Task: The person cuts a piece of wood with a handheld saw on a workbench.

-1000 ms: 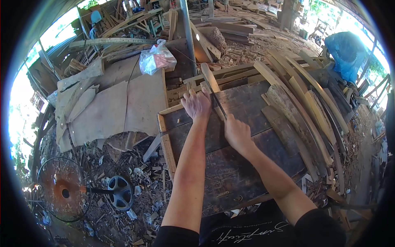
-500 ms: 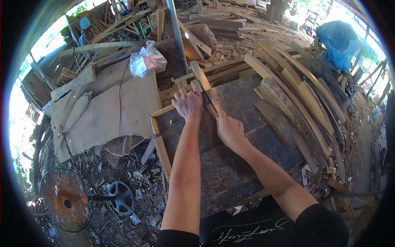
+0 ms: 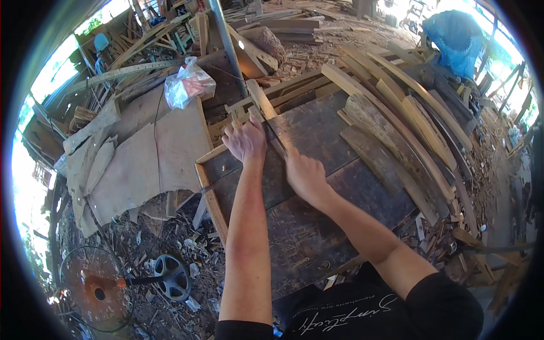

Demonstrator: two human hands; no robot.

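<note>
Relative to the previous frame, the worktop (image 3: pixel 309 226), both hands and the clear plastic bag (image 3: pixel 191 85) at upper left sit farther left; the caged fan (image 3: pixel 99 293) at lower left sits lower and slightly farther right. The hands hold nearly the same position over the worktop.

The right hand (image 3: pixel 306 177), at frame centre, has its fingers closed around the near end of a slim dark tool (image 3: pixel 276 137). The tool lies upper centre, angled along a pale wooden strip (image 3: pixel 262 101). The left hand (image 3: pixel 246 141), left of the tool, has its fingers curled near the worktop's far edge; whether they pinch wood cannot be told.

The black shirt (image 3: pixel 362 309), at bottom centre, carries white script lettering with a smaller printed line.
</note>
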